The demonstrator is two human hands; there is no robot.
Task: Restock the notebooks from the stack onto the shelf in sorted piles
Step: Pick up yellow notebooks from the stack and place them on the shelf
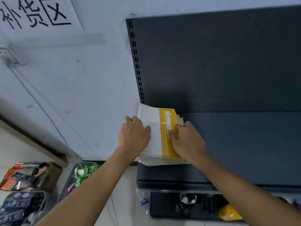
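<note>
Two hands press on a pile of notebooks (156, 136) at the left end of the dark shelf (236, 144). The left hand (133, 136) grips the pile's left edge. The right hand (187, 141) lies on the yellow stripe, fingers bent, pinching the top cover.

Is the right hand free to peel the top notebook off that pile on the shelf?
Probably yes. The right hand already rests on the top notebook, at its yellow band, with bare shelf beside it. The left hand presses the same cover, so it may need to ease off.
</note>
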